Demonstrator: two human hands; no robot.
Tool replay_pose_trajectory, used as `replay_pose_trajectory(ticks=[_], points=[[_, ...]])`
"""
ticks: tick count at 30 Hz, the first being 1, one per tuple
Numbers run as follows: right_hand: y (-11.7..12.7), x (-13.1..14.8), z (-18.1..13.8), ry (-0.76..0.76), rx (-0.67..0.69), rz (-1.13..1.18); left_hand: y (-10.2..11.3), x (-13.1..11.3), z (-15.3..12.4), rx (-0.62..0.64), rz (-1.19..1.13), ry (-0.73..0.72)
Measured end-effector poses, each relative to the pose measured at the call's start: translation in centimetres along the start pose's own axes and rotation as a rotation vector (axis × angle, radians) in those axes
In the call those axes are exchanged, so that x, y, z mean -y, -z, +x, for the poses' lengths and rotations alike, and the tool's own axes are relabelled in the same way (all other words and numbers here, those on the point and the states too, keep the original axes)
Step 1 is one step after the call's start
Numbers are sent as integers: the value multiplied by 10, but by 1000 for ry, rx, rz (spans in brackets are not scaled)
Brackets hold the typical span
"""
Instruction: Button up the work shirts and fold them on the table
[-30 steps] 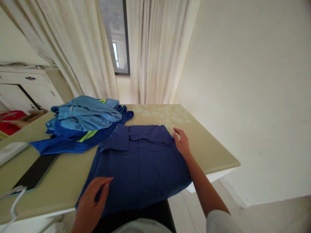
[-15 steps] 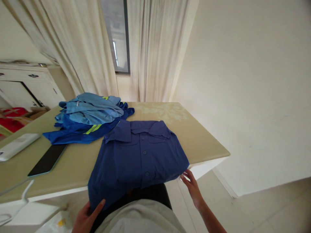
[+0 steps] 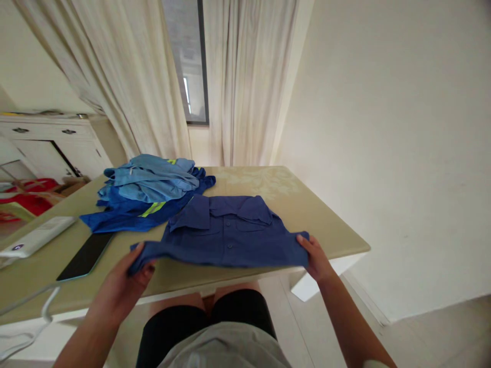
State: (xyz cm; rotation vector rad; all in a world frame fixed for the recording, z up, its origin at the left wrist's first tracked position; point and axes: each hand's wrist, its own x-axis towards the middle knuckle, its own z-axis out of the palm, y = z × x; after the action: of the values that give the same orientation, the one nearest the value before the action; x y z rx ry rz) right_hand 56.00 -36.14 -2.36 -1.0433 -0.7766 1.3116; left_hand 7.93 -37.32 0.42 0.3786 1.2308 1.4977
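Observation:
A dark blue button-up shirt (image 3: 230, 240) lies on the table with its collar toward the far side and its buttoned front facing up. My left hand (image 3: 132, 276) pinches the lower left corner of the cloth between thumb and fingers. At the opposite lower corner, my right hand (image 3: 312, 255) grips the fabric, thumb on top. Between the two hands the lower edge is stretched and lifted near the table's front edge. Behind and to the left sits a crumpled heap of light blue garments (image 3: 153, 176) and a brighter blue garment with yellow strips (image 3: 130, 214).
On the left of the table (image 3: 326, 220) lie a black phone (image 3: 86, 255) and a white oblong device (image 3: 40, 236). A white cable (image 3: 46, 306) hangs at the front left edge. A white wall (image 3: 402, 153) stands to the right, curtains (image 3: 249, 87) behind.
Both hands have risen from below the table edge, bringing the shirt's lower edge up and away from my lap. The cloth that hung over the front edge is now raised at table height.

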Motion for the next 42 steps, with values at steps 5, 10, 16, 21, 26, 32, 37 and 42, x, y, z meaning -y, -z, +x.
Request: replay_pose_trajectory(ticks=[5,10,16,21,26,32,37,42], points=[[-62,25,102,50,-6,56,-86,-42,84,277,16,-108],[-18,-8,118,309,-250,-573,-49,-3,137,16,506,-377],[39,-33,104,289,-338,-908,3,34,142,12,1033,-485],[34,-28,101,181,-21,-856,7,28,133,120,961,-432],[60,-11,83,-89,216,-867,50,10,110,358,963,-94],[30,-4,124,111,-66,-1168,20,-4,121,168,945,-219],[-7,-8,169,227,-29,-1184,-24,-7,148,159,934,-347],[-14,-3,182,376,-81,-1113,-25,-6,169,70,1038,-522]])
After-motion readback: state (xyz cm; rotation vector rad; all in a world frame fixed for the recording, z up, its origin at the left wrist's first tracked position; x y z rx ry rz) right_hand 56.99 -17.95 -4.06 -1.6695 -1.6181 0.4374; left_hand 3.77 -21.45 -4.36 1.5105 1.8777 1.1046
